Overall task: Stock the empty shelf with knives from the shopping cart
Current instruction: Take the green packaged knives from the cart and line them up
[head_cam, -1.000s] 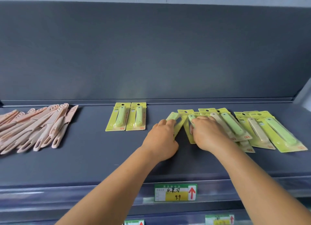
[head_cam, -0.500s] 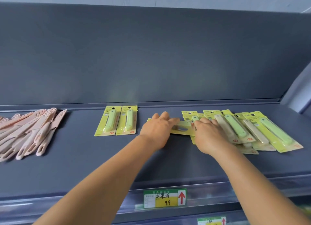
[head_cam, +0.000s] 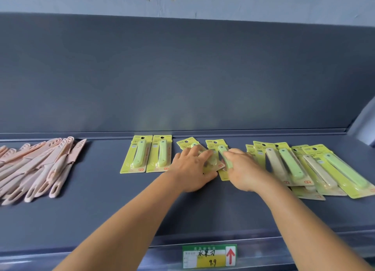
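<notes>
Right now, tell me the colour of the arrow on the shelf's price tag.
Red, on a white patch of the price tag; clearest in the head view.

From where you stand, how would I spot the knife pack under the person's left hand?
On the grey shelf, pass the loose pink knives and the two neat yellow-green packs at the back. The next pack lies under the left hand. Unlike that straight pair, it sits tilted.
</notes>
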`<state>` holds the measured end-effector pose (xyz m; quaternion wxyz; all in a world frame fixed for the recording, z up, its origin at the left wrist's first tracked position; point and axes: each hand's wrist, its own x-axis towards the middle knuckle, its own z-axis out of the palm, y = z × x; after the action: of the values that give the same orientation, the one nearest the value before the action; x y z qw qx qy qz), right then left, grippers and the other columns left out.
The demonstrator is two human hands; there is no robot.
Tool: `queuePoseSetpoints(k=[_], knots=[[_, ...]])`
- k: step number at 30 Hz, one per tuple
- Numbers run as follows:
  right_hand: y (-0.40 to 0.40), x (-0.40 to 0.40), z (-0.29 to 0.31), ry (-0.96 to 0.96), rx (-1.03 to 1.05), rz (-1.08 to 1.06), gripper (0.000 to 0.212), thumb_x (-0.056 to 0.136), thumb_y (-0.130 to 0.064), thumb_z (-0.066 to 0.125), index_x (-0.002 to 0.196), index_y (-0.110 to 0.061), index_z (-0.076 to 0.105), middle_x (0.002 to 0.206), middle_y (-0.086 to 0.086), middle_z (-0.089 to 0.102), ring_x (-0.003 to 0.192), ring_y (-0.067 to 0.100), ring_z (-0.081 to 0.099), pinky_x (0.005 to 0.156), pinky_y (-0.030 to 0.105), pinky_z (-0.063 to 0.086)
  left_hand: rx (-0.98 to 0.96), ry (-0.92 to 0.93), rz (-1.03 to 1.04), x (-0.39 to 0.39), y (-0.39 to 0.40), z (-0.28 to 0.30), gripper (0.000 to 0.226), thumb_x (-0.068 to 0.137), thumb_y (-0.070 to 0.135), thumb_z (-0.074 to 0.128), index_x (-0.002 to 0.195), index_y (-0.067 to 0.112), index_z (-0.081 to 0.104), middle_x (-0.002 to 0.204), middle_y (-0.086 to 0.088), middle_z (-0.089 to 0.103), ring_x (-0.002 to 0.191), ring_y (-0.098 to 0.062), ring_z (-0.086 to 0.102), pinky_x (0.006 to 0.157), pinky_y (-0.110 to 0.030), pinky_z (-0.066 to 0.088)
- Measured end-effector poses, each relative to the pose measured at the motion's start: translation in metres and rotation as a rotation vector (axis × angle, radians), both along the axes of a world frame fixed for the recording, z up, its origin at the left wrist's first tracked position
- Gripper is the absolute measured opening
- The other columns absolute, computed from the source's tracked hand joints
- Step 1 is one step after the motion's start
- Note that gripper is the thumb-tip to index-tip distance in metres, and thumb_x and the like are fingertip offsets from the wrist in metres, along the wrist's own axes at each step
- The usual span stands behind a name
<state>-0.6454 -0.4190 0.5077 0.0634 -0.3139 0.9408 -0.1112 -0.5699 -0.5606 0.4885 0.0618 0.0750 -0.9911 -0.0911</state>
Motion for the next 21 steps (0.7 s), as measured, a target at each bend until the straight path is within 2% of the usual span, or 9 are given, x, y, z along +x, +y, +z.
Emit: queuePoseSetpoints(k=[3, 6, 8, 10, 12, 15, 17, 21], knots=[[-0.011, 0.0, -0.003, 0.01, -0.044, 0.024, 0.029, 0.088, 0.0, 0.041, 0.107, -0.019, 0.053, 0.122, -0.007, 0.043, 0.117, 0.024, 0.04, 0.084, 0.033, 0.044, -0.03, -0.041, -0.002, -0.001, -0.008, 0.006, 0.055, 0.094, 0.032, 0.043, 0.146, 0.02, 0.029, 0.145, -0.003, 0.032, 0.134, -0.026, 0.033, 0.107, -0.036, 0.028], [-0.022, -0.001, -0.006, 0.007, -0.067, 0.043, 0.029, 0.089, 0.0, 0.041, 0.109, -0.019, 0.051, 0.12, -0.008, 0.043, 0.113, 0.024, 0.042, 0.077, 0.032, 0.041, -0.005, -0.098, -0.004, 0.002, -0.015, 0.012, 0.05, 0.091, 0.015, 0.042, 0.14, 0.011, 0.035, 0.142, -0.005, 0.036, 0.128, -0.028, 0.042, 0.103, -0.035, 0.034], [-0.027, 0.0, -0.006, 0.017, -0.069, 0.053, 0.033, 0.091, -0.003, 0.04, 0.118, -0.019, 0.05, 0.128, -0.007, 0.042, 0.118, 0.025, 0.042, 0.083, 0.034, 0.044, 0.017, -0.102, 0.0, 0.005, -0.02, 0.013, 0.047, 0.092, 0.012, 0.042, 0.139, 0.009, 0.036, 0.145, -0.005, 0.035, 0.126, -0.029, 0.044, 0.102, -0.035, 0.036], [-0.032, 0.001, -0.006, 0.017, -0.055, 0.06, 0.047, 0.094, -0.005, 0.038, 0.139, -0.018, 0.039, 0.144, -0.007, 0.033, 0.127, 0.025, 0.036, 0.095, 0.034, 0.041, 0.014, -0.087, 0.003, 0.007, -0.024, 0.012, 0.049, 0.093, 0.009, 0.044, 0.14, 0.009, 0.034, 0.145, -0.004, 0.035, 0.124, -0.029, 0.046, 0.099, -0.035, 0.037], [-0.037, 0.002, -0.006, 0.02, -0.054, 0.065, 0.05, 0.095, -0.006, 0.037, 0.144, -0.018, 0.033, 0.149, -0.007, 0.029, 0.129, 0.025, 0.034, 0.098, 0.034, 0.04, -0.011, -0.081, -0.004, 0.008, -0.029, 0.011, 0.05, 0.091, 0.007, 0.047, 0.139, 0.009, 0.034, 0.144, -0.005, 0.037, 0.122, -0.028, 0.047, 0.096, -0.033, 0.037], [-0.041, 0.002, -0.006, 0.018, -0.065, 0.065, 0.047, 0.095, -0.006, 0.037, 0.141, -0.017, 0.037, 0.142, -0.006, 0.036, 0.124, 0.025, 0.037, 0.093, 0.033, 0.041, -0.054, -0.081, -0.014, 0.01, -0.031, 0.013, 0.04, 0.09, 0.004, 0.047, 0.13, 0.009, 0.04, 0.137, -0.004, 0.04, 0.114, -0.026, 0.05, 0.086, -0.03, 0.036], [-0.044, 0.003, -0.006, 0.008, -0.071, 0.054, 0.043, 0.094, -0.005, 0.038, 0.136, -0.016, 0.041, 0.137, -0.005, 0.039, 0.121, 0.025, 0.038, 0.09, 0.033, 0.042, -0.07, -0.083, -0.005, 0.012, -0.03, 0.015, 0.042, 0.089, 0.002, 0.046, 0.131, 0.008, 0.04, 0.138, -0.004, 0.039, 0.114, -0.027, 0.05, 0.086, -0.03, 0.036], [-0.048, 0.005, -0.005, 0.016, -0.069, 0.049, 0.024, 0.094, -0.005, 0.041, 0.112, -0.018, 0.05, 0.12, -0.004, 0.044, 0.111, 0.025, 0.041, 0.077, 0.03, 0.039, -0.088, -0.09, 0.008, 0.014, -0.029, 0.018, 0.04, 0.089, -0.001, 0.046, 0.128, 0.006, 0.042, 0.135, -0.006, 0.042, 0.114, -0.027, 0.052, 0.082, -0.029, 0.037]])
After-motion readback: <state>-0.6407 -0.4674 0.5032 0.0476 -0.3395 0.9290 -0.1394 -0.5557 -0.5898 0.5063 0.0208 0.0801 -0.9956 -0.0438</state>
